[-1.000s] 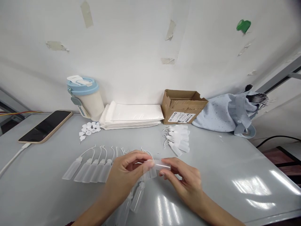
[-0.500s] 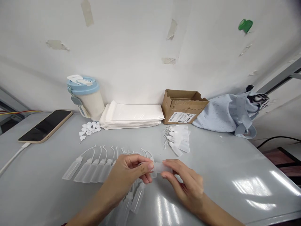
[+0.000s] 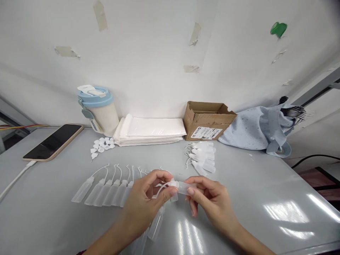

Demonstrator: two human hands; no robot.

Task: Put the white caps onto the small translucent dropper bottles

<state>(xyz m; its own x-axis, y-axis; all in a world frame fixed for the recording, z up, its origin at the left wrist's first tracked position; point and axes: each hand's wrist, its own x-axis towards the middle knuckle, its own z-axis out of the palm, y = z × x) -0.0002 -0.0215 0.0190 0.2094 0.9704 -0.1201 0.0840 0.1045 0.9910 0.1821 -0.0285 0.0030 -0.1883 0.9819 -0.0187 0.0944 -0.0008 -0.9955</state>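
A small translucent squeeze bottle lies sideways between my two hands, above the table. My left hand pinches its white cap, from which a thin curved spout runs back toward the palm. Gripping the bottle's body near its base is my right hand, thumb and index finger closed on it. To the left, a row of similar capped bottles rests on the table with the bent spouts pointing away from me. More bottles lie below my left wrist, partly covered by it.
Small white caps sit by a blue-lidded cup. White padded envelopes, a cardboard box and a light-blue cloth bag line the wall. Further bottles lie before the box. A phone is charging at left.
The fingers of my left hand have opened around the cap, baring the cap and its spout. My right hand has shifted its grip on the bottle, with its lower fingers now extended.
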